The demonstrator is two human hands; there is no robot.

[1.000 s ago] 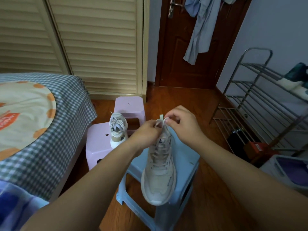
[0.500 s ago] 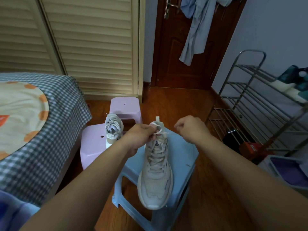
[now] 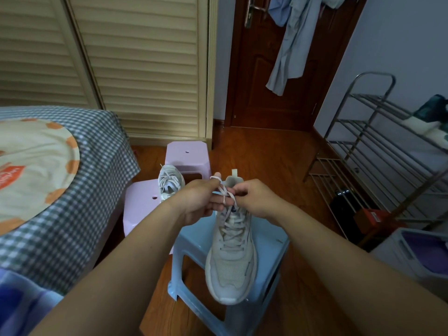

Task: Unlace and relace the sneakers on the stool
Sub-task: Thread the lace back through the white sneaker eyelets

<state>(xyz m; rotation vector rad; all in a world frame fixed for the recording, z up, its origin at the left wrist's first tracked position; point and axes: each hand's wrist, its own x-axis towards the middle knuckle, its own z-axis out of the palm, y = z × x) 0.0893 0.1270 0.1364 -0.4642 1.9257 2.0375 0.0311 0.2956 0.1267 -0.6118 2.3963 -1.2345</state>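
Note:
A beige sneaker (image 3: 231,260) lies on the light blue stool (image 3: 269,246), toe toward me, laced up its front. Both hands meet over its tongue. My left hand (image 3: 201,202) holds the white lace (image 3: 224,190), which loops around a raised finger. My right hand (image 3: 254,197) pinches the other part of the lace just right of the crossing. A second sneaker (image 3: 169,183) stands on the pink stool (image 3: 140,202) behind, its laces loose.
A bed with a checked cover (image 3: 60,202) fills the left side. Another pink stool (image 3: 186,154) stands further back. A metal shoe rack (image 3: 388,154) lines the right wall, with a grey bin (image 3: 400,253) near it. A brown door (image 3: 266,69) is ahead.
My right hand has come back in to meet the left over the tongue. The lace now crosses between both hands and loops around a left finger.

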